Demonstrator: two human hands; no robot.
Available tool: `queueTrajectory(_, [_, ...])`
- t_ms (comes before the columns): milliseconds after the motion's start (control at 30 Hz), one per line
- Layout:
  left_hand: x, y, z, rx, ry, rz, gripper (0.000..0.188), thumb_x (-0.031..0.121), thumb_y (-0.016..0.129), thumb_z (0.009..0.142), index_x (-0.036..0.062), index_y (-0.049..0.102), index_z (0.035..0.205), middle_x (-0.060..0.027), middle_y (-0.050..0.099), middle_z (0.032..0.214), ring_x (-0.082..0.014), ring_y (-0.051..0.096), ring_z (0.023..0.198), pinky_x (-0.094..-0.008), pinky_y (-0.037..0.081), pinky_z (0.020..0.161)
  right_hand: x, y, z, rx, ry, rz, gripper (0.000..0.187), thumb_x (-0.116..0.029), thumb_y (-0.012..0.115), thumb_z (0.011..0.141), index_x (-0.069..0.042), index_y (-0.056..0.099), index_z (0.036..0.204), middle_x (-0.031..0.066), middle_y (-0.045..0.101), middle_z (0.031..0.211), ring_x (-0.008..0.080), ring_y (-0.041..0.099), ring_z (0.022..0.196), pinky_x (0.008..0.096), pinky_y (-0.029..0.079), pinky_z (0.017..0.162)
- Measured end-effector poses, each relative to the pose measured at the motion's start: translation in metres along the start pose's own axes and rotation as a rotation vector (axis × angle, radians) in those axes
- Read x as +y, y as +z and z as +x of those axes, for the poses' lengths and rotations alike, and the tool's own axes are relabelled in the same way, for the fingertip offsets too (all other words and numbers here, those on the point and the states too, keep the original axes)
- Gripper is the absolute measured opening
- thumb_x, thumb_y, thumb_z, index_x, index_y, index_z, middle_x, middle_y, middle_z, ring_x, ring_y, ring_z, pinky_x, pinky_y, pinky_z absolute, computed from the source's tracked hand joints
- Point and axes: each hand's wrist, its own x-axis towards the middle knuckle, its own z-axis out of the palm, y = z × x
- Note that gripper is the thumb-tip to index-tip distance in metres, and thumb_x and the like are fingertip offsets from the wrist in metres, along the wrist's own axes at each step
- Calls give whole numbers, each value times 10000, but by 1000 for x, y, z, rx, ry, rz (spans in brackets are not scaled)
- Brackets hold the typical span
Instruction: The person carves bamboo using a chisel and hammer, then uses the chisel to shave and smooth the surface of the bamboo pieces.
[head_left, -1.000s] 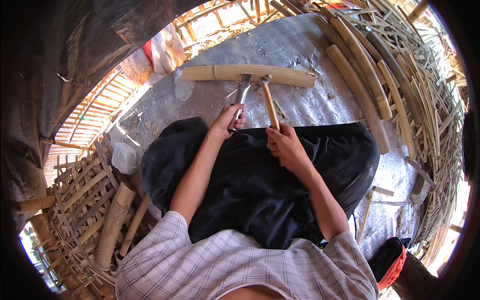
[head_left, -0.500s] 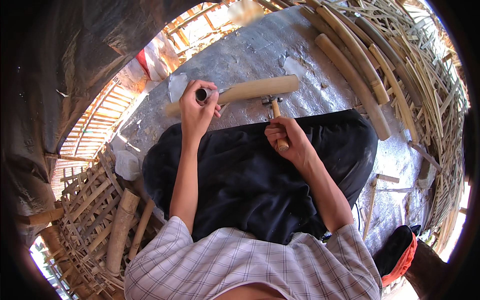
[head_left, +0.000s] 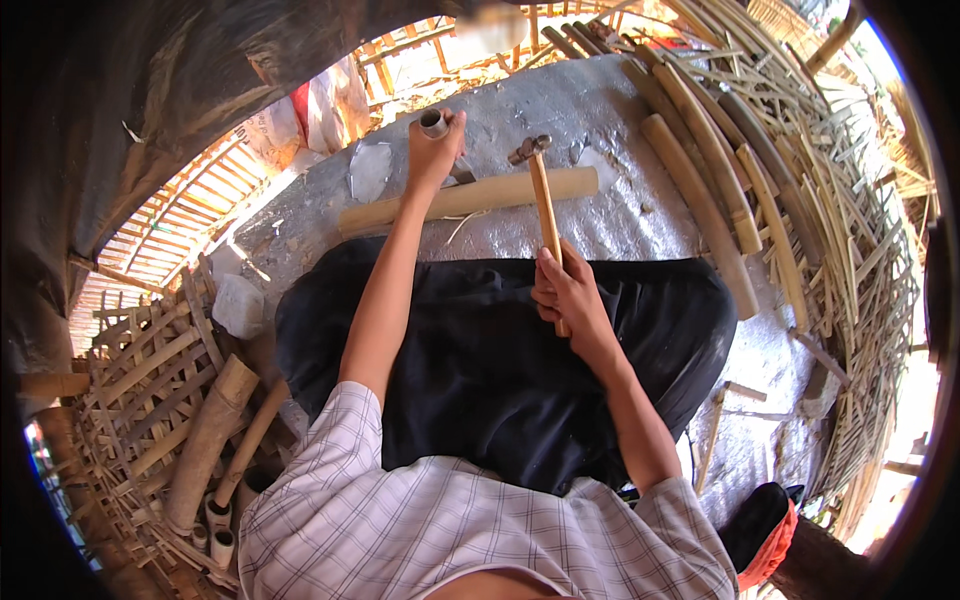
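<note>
Since half a second ago, the left hand (head_left: 432, 152) has gone farther from the body, and the hammer (head_left: 543, 205) has risen, so its head is now above the bamboo pole (head_left: 470, 197) and not beside the lap.

Now the left hand is closed around a short metal tool (head_left: 434, 123). Only its round grey top end shows above the fingers; the lower part is hidden behind the hand, so I cannot tell if its tip touches the pole. The right hand (head_left: 568, 295) is clamped on the wooden handle of the hammer, near the lower end. The long axis of the hammer runs almost straight away from the person, with the metal head at the far end, a little to the left. The handle crosses over the pole.

The bamboo pole lies on the grey floor (head_left: 640, 215), just beyond the lap in dark cloth (head_left: 480, 350). Its long axis goes from left to right, and the right end is slightly farther from the person. The left hand covers a part of it.

More thick bamboo poles (head_left: 700, 200) lie to the right, pointing away from the person, and thin bamboo strips (head_left: 830, 200) lie in a pile beyond them. At the lower left is a woven bamboo panel (head_left: 140, 400). An orange and black thing (head_left: 765, 530) at the lower right is cut off and hard to make out.
</note>
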Motion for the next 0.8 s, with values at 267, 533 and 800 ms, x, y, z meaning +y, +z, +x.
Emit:
queueTrajectory(267, [-9, -1, -2, 49, 10, 81, 353, 144, 663, 988, 69, 524, 673, 32, 524, 561, -51, 472, 507, -291, 365, 485, -91, 36, -7, 184, -536, -1001, 281, -226, 523, 1106, 22, 551, 977, 104, 455, 640, 200, 429, 564, 367, 398, 565])
queueTrajectory(533, [-6, -2, -1, 48, -16, 65, 322, 122, 678, 966, 47, 553, 679, 19, 549, 583, -55, 476, 540, -310, 369, 500, -88, 87, 17, 133, -617, -910, 343, -273, 473, 1127, 25, 514, 962, 179, 449, 667, 248, 490, 596, 367, 430, 614])
queueTrajectory(800, [-8, -5, 3, 32, -33, 88, 377, 143, 702, 949, 43, 533, 626, -3, 550, 550, -65, 502, 538, -324, 373, 493, -99, 89, 2, 345, -688, -1082, 227, -166, 577, 1068, 5, 474, 961, 270, 542, 680, 520, 472, 636, 490, 405, 572])
